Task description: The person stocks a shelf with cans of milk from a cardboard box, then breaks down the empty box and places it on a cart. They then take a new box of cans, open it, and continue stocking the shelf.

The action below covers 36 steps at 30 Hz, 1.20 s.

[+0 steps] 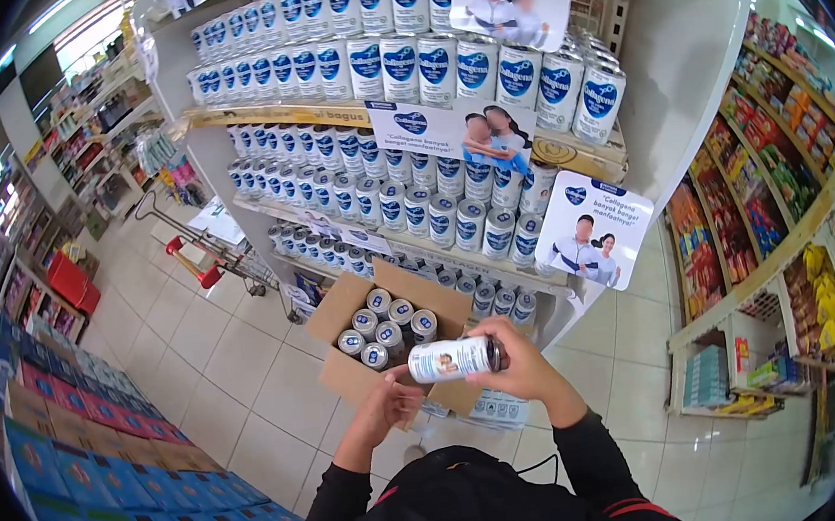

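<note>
A white can (452, 359) with blue print lies sideways in the air over the near edge of an open cardboard box. My right hand (520, 363) grips its right end, fingers and thumb wrapped round the dark metal end. My left hand (387, 404) is just below the can's left end, fingers loosely bent and apart, right beside a box flap. Inside the cardboard box (454, 307), several upright cans (378, 301) show their silver tops with blue pull tabs. They fill mostly the left part, and a dark gap shows to their right.
Ahead stands a white shelf unit (718, 41) with tiers of matching cans (400, 66) and promotional signs (595, 228). A metal trolley (201, 261) with red parts is to the left. Blue cartons (109, 501) are stacked at lower left. Snack shelves (763, 197) line the right.
</note>
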Tool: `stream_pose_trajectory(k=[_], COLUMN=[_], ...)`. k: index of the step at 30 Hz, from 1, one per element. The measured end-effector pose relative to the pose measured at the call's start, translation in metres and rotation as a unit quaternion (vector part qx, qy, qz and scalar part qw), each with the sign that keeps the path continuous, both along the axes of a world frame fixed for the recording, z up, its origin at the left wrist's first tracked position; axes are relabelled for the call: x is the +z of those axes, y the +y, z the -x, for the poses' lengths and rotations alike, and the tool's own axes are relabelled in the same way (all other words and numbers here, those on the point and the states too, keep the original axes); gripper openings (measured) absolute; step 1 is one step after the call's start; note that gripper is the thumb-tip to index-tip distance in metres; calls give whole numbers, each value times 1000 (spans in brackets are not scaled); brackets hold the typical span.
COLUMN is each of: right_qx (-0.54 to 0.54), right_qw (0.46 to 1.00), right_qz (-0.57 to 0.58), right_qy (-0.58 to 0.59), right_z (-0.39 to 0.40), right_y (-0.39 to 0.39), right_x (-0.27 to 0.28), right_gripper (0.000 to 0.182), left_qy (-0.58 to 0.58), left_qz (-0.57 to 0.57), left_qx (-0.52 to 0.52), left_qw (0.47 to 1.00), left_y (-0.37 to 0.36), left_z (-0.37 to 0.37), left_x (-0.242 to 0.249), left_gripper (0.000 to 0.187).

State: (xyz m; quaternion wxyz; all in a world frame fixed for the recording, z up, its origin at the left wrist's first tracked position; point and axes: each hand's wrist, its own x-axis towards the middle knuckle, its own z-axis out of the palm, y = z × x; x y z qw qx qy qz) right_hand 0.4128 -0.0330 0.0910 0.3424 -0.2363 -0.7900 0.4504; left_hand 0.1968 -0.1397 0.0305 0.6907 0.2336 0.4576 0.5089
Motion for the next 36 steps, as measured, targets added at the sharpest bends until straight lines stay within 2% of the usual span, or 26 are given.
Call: stream_pose_trajectory(k=[1,3,6,7,8,10,12,13,14,16,17,18,19,20,21,22,24,25,27,28,29,30,31,32,35,36], right_qx=[35,71,99,94,90,62,-29,-23,-33,-91,-125,-172,-215,-254,-287,-311,-381,-385,-392,-407,-419,-422,-424,-417,-393,-387], right_qw=[992,992,991,991,992,992,960,947,949,980,990,978,959,936,904,888,738,734,742,714,685,688,693,693,672,696], right_qz=[122,98,64,66,67,64,253,301,289,166,-20,-91,-162,-241,-315,-334,-555,-558,-543,-567,-589,-578,-564,-571,-593,-563], right_qy=[23,48,67,65,62,91,114,113,122,-63,-58,-75,-92,-27,37,60,53,40,-13,-54,-94,-121,-148,-141,-205,-223], right_z=[-6,-13,-25,-30,-35,-43,-49,-53,-55,-58,-61,-65,-70,-73,-77,-81,-73,-65,-45,-32,-20,-10,-2,1,6,3], right_y=[-12,-19,-22,-21,-21,-24,-30,-28,-25,-26,-26,-28,-29,-23,-14,-4,34,52,97,122,148,177,203,228,279,290], right_x=[19,25,28,29,30,40,56,58,66,89,96,114,138,160,183,206,248,265,287,294,299,305,309,314,333,338], right_gripper=[49,47,46,45,44,42,36,37,37,44,49,49,48,49,49,48,46,46,41,40,39,38,38,38,40,44], left_qy=[-2,-128,-151,-100,-103,18,28,80,129,153,178,203,301,396,498,593,705,704,736,736,734,729,745,745,782,786], left_qz=[-4,-68,-135,-150,-154,-247,-265,-337,-409,-450,-436,-422,-403,-357,-342,-322,-212,-216,-136,-136,-77,-19,-39,-36,-52,-74], left_qx=[6,-92,-99,-112,-123,-30,-41,-39,-38,-65,-79,-87,-97,-83,-77,-67,-106,-101,-123,-114,-141,-165,-145,-133,-87,-72], left_qw=[1000,985,974,977,975,968,963,937,903,877,879,879,859,842,793,735,669,669,651,653,659,664,650,652,615,609], left_y=[1,4,12,16,19,25,29,33,37,48,55,62,67,75,77,75,65,66,74,81,89,99,100,101,99,98], left_z=[-8,-21,-37,-39,-46,-61,-68,-73,-76,-77,-75,-74,-68,-64,-58,-55,-56,-58,-64,-65,-65,-66,-67,-68,-63,-63], left_x=[8,19,32,40,44,47,47,51,54,52,49,45,40,13,-15,-40,-78,-85,-93,-96,-99,-101,-100,-107,-135,-144], left_gripper=[48,53,53,50,50,50,52,53,54,62,64,66,69,73,76,79,79,79,76,76,65,54,41,41,33,27])
